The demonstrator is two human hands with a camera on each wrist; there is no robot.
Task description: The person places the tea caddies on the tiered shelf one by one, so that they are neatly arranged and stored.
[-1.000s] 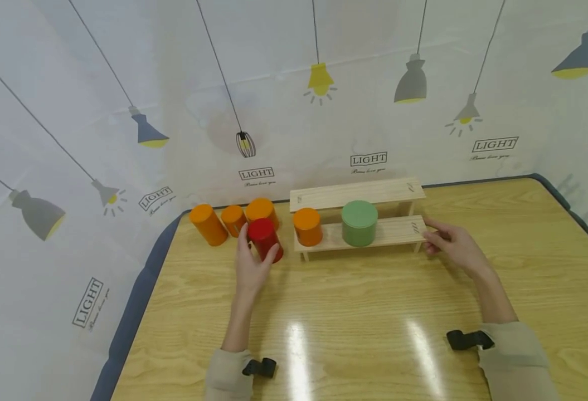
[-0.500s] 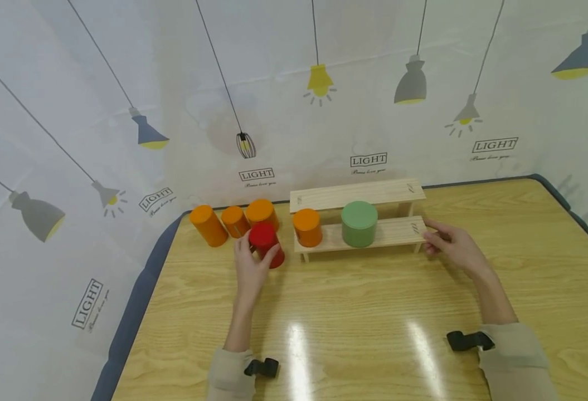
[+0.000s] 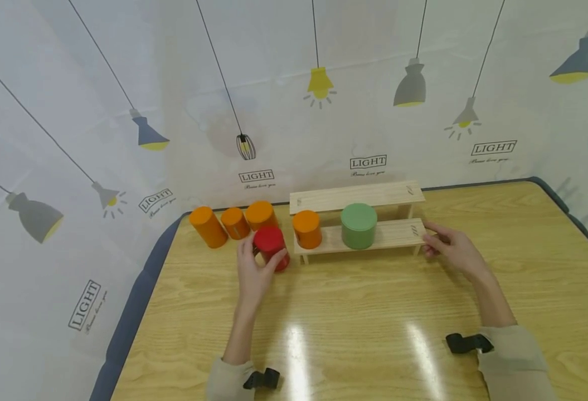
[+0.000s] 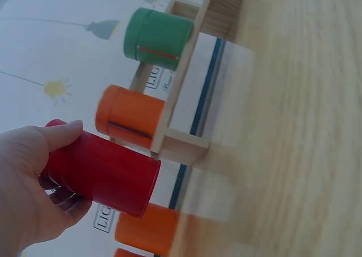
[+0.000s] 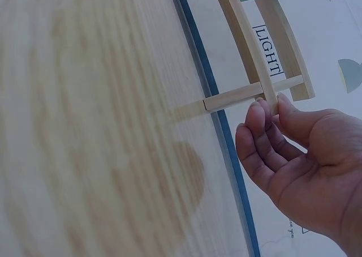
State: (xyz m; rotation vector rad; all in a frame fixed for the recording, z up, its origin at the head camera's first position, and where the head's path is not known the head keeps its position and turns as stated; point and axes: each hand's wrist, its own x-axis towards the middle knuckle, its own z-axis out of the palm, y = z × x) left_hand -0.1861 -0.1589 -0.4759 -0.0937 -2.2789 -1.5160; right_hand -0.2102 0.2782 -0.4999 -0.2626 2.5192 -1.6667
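Observation:
My left hand (image 3: 253, 275) grips a red cylindrical canister (image 3: 270, 240), thumb on one side and fingers round the other. In the left wrist view the base of that red canister (image 4: 107, 172) appears raised off the table. Just to its right is a two-tier wooden shelf (image 3: 394, 234), whose lower board bears a short orange canister (image 3: 307, 229) and a wider green canister (image 3: 359, 226). At the shelf's right end my right hand (image 3: 454, 250) pinches the lower board; the right wrist view shows thumb and fingertips on the board's end (image 5: 268, 93).
Left of the shelf stand a tall orange canister (image 3: 208, 227), a small orange canister (image 3: 236, 224) and a wide orange canister (image 3: 261, 214), partly hidden by the red one. A lamp-printed white sheet (image 3: 273, 111) rises behind the wooden table (image 3: 354, 312), whose edge is dark blue.
My left hand has brought the red canister slightly right and towards me, away from the orange ones. The right hand keeps its hold on the shelf, which stays in place.

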